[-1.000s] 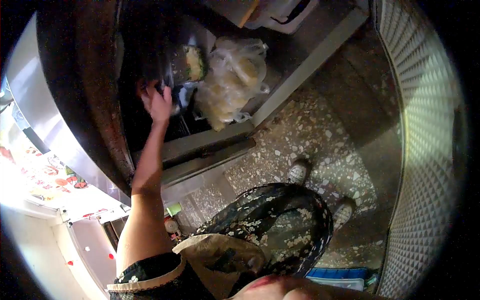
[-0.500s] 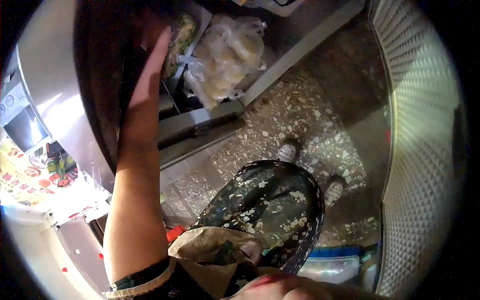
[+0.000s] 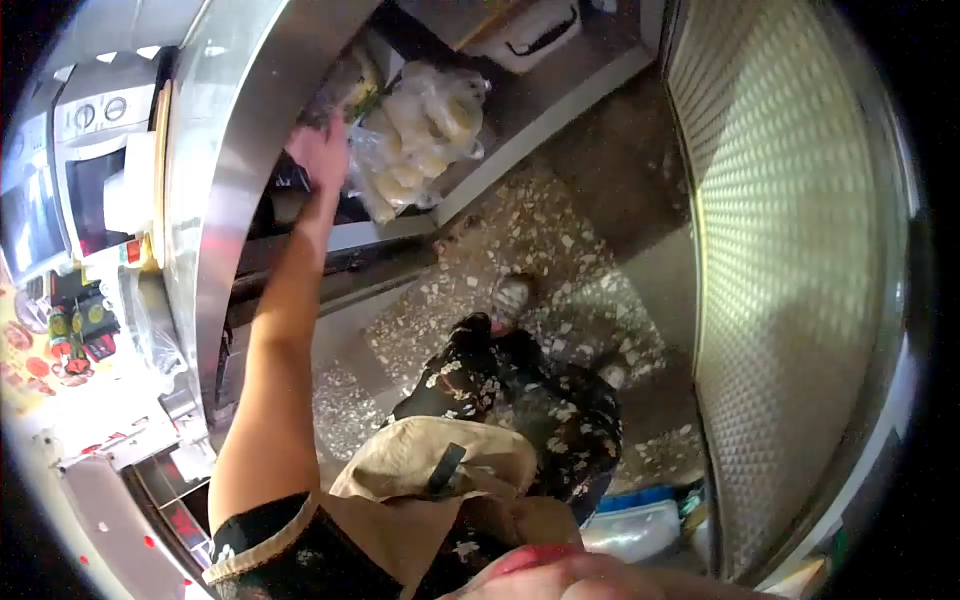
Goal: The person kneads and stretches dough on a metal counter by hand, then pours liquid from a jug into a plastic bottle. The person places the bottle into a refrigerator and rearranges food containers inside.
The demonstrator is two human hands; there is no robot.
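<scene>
My left arm reaches down under the metal counter into a low open shelf. At its end my left hand (image 3: 320, 153) is beside a clear plastic bag of pale yellowish rounded pieces (image 3: 425, 135). Just beyond the fingers lies a bundle with green and yellow leafy stuff (image 3: 362, 95), seemingly in clear plastic. The fingers are blurred and in shadow, so whether they grip this bundle does not show. Dark objects below the hand are too dim to name. My right hand is out of view.
The steel counter edge (image 3: 235, 150) arches over my forearm. A white container with a black handle (image 3: 530, 38) stands deeper on the shelf. To the right is a textured panel (image 3: 790, 260). Speckled floor tiles (image 3: 590, 290) lie below; a clear plastic container (image 3: 632, 528) is near my legs.
My view has shifted, showing more of the counter, the microwave at the left and the white container. My left hand, earlier lost in shadow, now shows beside the bag.
</scene>
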